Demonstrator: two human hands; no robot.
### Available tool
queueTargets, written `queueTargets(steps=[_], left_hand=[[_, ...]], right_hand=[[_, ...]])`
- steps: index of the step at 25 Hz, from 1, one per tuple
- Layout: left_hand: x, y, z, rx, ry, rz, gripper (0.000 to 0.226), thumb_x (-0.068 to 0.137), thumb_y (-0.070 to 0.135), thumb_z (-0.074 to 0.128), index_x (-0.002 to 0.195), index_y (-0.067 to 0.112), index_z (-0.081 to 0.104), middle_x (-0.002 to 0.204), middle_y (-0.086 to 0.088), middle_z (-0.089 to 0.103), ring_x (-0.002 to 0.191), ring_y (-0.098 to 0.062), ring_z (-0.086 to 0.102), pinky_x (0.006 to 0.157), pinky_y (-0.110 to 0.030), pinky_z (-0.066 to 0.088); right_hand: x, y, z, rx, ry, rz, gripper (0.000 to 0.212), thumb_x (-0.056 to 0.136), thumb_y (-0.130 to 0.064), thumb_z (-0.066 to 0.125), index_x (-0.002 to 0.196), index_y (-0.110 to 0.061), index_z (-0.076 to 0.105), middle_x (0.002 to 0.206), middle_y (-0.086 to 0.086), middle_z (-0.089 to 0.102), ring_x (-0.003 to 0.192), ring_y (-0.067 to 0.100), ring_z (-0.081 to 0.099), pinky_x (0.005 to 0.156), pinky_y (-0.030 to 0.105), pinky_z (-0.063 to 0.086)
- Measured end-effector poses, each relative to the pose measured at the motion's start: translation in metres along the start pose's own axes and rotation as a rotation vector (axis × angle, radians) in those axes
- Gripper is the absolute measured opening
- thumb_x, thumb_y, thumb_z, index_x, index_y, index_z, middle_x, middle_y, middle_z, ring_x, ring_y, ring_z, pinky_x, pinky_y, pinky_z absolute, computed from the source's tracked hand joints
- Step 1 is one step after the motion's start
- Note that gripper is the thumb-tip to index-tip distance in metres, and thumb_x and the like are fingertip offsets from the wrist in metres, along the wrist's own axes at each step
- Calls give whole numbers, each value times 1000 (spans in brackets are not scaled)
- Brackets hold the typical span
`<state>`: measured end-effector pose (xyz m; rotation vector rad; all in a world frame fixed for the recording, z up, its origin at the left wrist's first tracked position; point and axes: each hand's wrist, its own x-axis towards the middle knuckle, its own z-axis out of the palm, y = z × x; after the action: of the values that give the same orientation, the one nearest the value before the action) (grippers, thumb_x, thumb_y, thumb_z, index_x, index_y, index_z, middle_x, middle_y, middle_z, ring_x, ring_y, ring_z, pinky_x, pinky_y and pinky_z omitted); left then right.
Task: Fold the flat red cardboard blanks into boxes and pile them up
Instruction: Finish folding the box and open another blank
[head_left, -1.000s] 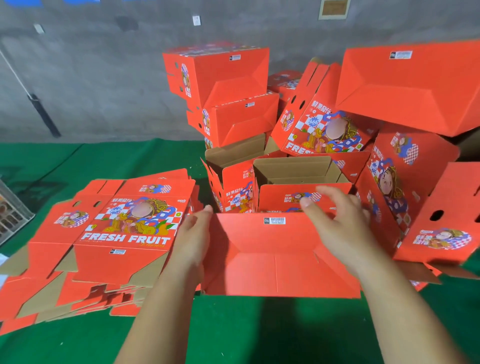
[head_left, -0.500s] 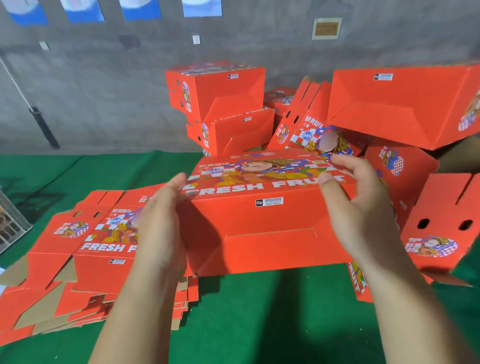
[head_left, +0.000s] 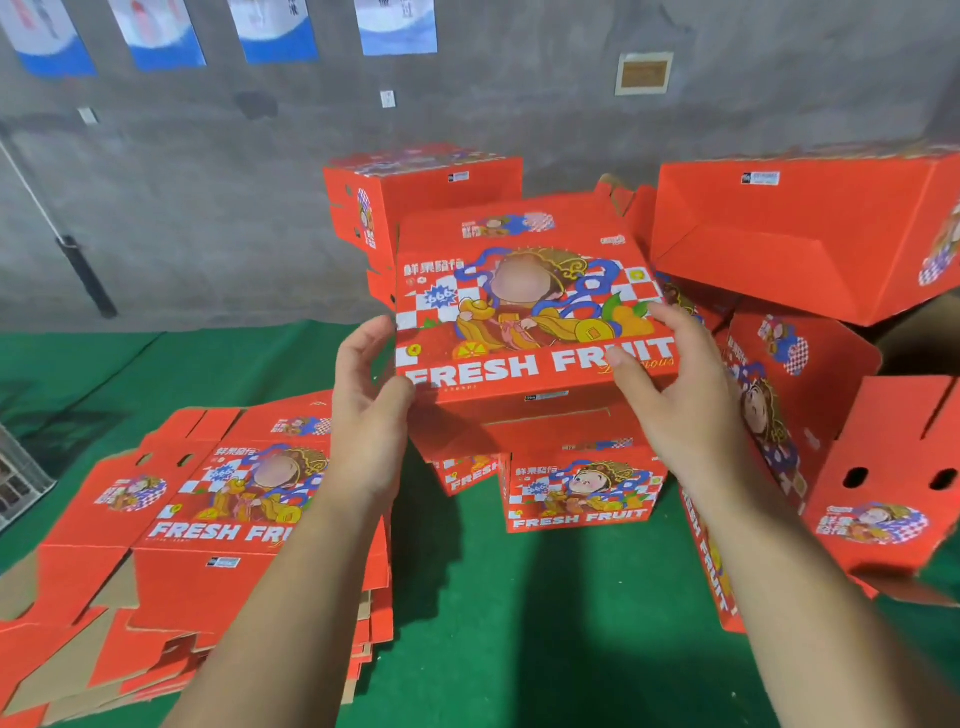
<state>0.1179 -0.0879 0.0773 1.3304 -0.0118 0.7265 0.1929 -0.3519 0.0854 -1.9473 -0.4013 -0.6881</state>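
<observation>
A person, seen from their own head height, held 1 folded red box (head_left: 530, 306) up in the air with both hands, above a green surface (head_left: 509, 623). The left hand (head_left: 371, 410) gripped the box's near left corner, thumb on the printed face and fingers curled round the left edge. The right hand (head_left: 675, 395) gripped the near right corner, thumb pressed on the words "FRESH FRUIT" and fingers wrapped over the right side. The box's printed face tilted up toward the viewer, lettering upright and readable, and its long axis ran left to right between the 2 hands. The folding of this box looked finished, so the step in hand appeared to be carrying it to the pile. Behind and to the right of the held box stood a loose pile of finished boxes (head_left: 810, 244), some tipped on their sides, and 1 more finished box (head_left: 582, 493) sat directly below it on the green surface. To the lower left of the held box lay a stack of flat blanks (head_left: 171, 545), not yet folded. The next move probably called for setting the box level on a stable spot in the pile, then reaching to the flat stack for another blank.
</observation>
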Motion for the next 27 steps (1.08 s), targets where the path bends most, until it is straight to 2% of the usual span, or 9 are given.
queueTargets(steps=[2, 5, 7, 9, 12, 16, 18, 21, 27], left_hand=[[15, -13, 4, 17, -82, 71, 62, 80, -7, 49, 135, 22, 50, 146, -1, 58, 121, -15, 64, 79, -28, 59], [42, -45, 12, 462, -140, 163, 71, 81, -15, 52, 140, 24, 54, 163, -10, 16, 142, -29, 48, 96, -38, 58], [63, -64, 24, 832, -296, 28, 72, 86, -9, 59, 151, 21, 49, 169, -15, -7, 155, -34, 27, 115, -36, 44], [83, -75, 35, 1007, -459, -221, 70, 94, 8, 64, 159, 23, 41, 168, -15, -25, 158, -33, 18, 119, -31, 36], [106, -80, 43, 968, -470, -290, 44, 100, 19, 58, 142, 30, 63, 172, -16, -6, 147, -21, 32, 93, -4, 30], [86, -93, 51, 854, -266, -174, 31, 95, 10, 59, 120, 19, 74, 145, -15, 47, 147, -26, 30, 110, -6, 19], [62, -100, 55, 729, -132, -217, 26, 95, 9, 62, 117, 17, 72, 134, -9, 46, 135, -26, 43, 117, -22, 31], [35, -101, 59, 553, -108, -276, 19, 97, 10, 62, 115, 12, 70, 129, -21, 56, 105, -32, 61, 103, -50, 51], [-3, -84, 56, 476, -39, -156, 27, 95, 14, 69, 104, 35, 54, 116, 10, 50, 119, -21, 55, 94, -19, 47]], right_hand=[[9, 17, 8, 33, 23, -116, 53, 94, -36, 75, 140, -21, 56, 146, -14, 44, 140, -4, 40, 114, 15, 32], [22, 54, 30, -129, -47, -155, 48, 93, -24, 76, 138, -20, 61, 163, 1, 27, 154, 17, 28, 122, 25, 26], [28, 77, 44, -371, -329, 13, 51, 94, -19, 71, 143, -19, 59, 163, 8, 32, 150, 30, 34, 120, 38, 34], [25, 90, 56, -383, -573, 289, 49, 97, -22, 66, 145, -18, 58, 153, 8, 51, 138, 31, 49, 112, 39, 42], [17, 98, 66, -265, -486, 333, 44, 96, -21, 66, 140, -18, 63, 139, 7, 62, 129, 28, 56, 110, 36, 43], [9, 89, 75, -67, -418, 384, 36, 98, -21, 66, 134, -19, 65, 131, -2, 65, 119, 13, 60, 101, 27, 44], [1, 82, 76, -6, -429, 399, 32, 98, -21, 65, 131, -24, 66, 127, -6, 66, 113, 6, 62, 103, 31, 47], [-12, 68, 77, 74, -410, 386, 29, 98, -22, 64, 126, -30, 67, 121, -15, 67, 106, 4, 64, 100, 38, 52], [-47, 48, 68, 193, -251, 449, 21, 102, -19, 60, 101, -37, 70, 99, -32, 70, 99, -12, 63, 83, 22, 52]])
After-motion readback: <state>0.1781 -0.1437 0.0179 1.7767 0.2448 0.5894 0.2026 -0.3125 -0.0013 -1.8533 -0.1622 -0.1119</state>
